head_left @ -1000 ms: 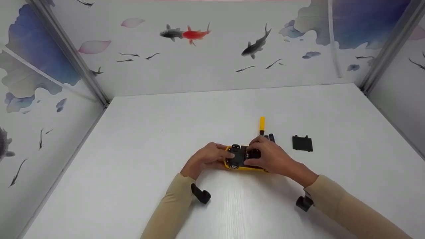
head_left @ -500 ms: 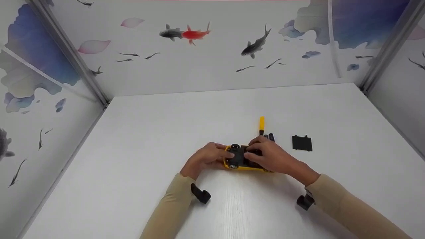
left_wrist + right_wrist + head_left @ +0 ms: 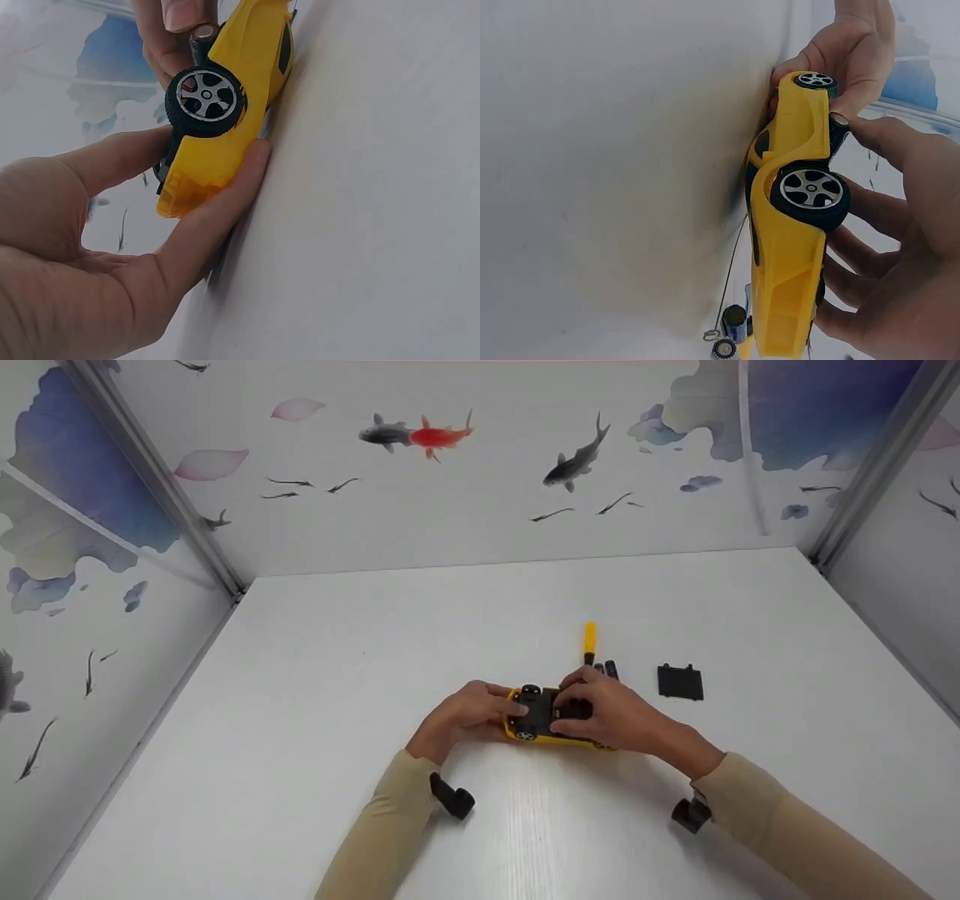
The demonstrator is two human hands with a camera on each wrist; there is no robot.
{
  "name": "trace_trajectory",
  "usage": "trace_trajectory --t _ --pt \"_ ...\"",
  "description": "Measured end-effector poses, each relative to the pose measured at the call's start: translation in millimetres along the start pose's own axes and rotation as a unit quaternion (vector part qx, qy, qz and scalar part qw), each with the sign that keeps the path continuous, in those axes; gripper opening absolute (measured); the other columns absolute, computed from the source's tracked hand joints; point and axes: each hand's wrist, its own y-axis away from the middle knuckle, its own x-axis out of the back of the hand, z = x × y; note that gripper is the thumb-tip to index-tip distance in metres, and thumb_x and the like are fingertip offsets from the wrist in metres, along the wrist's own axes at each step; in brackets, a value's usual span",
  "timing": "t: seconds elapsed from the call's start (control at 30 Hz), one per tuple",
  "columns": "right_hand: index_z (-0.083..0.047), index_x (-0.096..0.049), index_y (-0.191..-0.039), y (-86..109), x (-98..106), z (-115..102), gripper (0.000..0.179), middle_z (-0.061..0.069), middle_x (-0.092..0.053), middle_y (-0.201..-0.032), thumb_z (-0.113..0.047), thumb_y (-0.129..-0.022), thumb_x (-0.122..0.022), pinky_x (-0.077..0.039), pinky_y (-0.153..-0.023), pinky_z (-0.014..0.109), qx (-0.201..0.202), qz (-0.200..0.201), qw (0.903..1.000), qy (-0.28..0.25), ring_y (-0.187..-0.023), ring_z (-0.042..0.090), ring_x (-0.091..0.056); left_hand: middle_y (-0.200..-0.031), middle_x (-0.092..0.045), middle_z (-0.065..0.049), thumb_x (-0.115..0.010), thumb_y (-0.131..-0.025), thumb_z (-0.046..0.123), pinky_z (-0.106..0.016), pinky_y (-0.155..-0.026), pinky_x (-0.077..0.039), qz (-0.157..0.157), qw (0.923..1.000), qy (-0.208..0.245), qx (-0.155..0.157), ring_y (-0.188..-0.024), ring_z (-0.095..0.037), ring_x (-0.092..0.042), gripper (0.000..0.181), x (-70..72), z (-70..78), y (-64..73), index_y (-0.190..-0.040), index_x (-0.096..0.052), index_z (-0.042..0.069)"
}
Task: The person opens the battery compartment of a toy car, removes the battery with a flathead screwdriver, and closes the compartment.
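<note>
A yellow toy car (image 3: 534,714) lies upside down on the white table, its black underside and wheels facing up. My left hand (image 3: 469,712) grips one end, thumb on the underside and fingers beneath the body, as the left wrist view shows. Over the middle of the underside, my right hand (image 3: 619,714) pinches a dark battery (image 3: 201,43) between thumb and fingers. One end of this battery (image 3: 839,127) sticks up past the car's side in both wrist views. How deep it sits in the underside is hidden by the fingers.
Beyond my right hand lie a yellow-handled screwdriver (image 3: 590,639) and two dark batteries (image 3: 611,669). Farther right is a flat black battery cover (image 3: 680,682) with small tabs. A thin looped wire (image 3: 731,277) runs beside the car. Printed walls (image 3: 480,525) bound the table.
My right thumb shifted inward across the underside half a second ago and is back at the near side now. The left hand and car have kept their place.
</note>
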Motion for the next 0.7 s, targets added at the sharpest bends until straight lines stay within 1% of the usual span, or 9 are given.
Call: trace_trajectory --t 0.17,0.27,0.5,0.57,0.7 --pt "-0.008 -0.070 -0.115 -1.0 -0.8 -2.7 0.041 0.009 -0.053 -0.130 -0.034 -0.085 -0.080 -0.055 -0.099 0.046 -0.033 -0.016 0.9993 -0.001 -0.118 0.029 -0.059 -0.133 -0.061 -0.018 -0.077 -0.086 0.016 -0.034 -0.087 -0.061 0.003 0.9999 -0.014 -0.006 -0.109 -0.023 -0.067 0.062 0.1 0.8 1.7 -0.142 -0.054 0.001" --pt "-0.005 -0.069 -0.119 -2.0 -0.2 -3.6 0.045 0.010 -0.051 -0.133 -0.034 -0.085 -0.080 -0.054 -0.101 0.047 -0.044 -0.025 0.9987 -0.005 -0.121 0.030 -0.058 -0.132 -0.062 -0.019 -0.076 -0.087 0.016 -0.034 -0.087 -0.061 0.000 0.9998 -0.017 -0.009 -0.108 -0.022 -0.067 0.061 0.4 1.2 2.3 -0.142 -0.054 0.000" --pt "-0.002 -0.069 -0.118 -5.7 1.9 -6.7 0.045 0.016 -0.049 -0.136 -0.031 -0.085 -0.081 -0.055 -0.100 0.046 -0.069 -0.043 0.9964 -0.025 -0.119 0.031 -0.058 -0.133 -0.061 -0.017 -0.077 -0.087 0.017 -0.033 -0.087 -0.061 0.011 0.9997 -0.022 0.000 -0.108 -0.022 -0.066 0.062 0.3 1.7 0.7 -0.142 -0.053 0.001" --pt "-0.002 -0.069 -0.117 -7.2 2.1 -5.9 0.045 0.017 -0.050 -0.133 -0.031 -0.084 -0.081 -0.055 -0.099 0.046 -0.074 -0.045 0.9959 -0.025 -0.116 0.030 -0.058 -0.133 -0.061 -0.017 -0.077 -0.086 0.017 -0.033 -0.088 -0.061 0.009 0.9997 -0.023 -0.003 -0.109 -0.022 -0.067 0.063 0.4 0.9 -0.1 -0.142 -0.053 0.001" --pt "-0.003 -0.069 -0.112 -9.8 4.2 -5.0 0.042 0.016 -0.053 -0.126 -0.030 -0.082 -0.081 -0.055 -0.097 0.045 -0.079 -0.050 0.9953 -0.025 -0.110 0.027 -0.058 -0.133 -0.061 -0.018 -0.077 -0.087 0.014 -0.034 -0.089 -0.061 0.003 0.9999 -0.009 -0.010 -0.111 -0.023 -0.067 0.062 0.0 -0.5 -0.8 -0.142 -0.053 0.000"
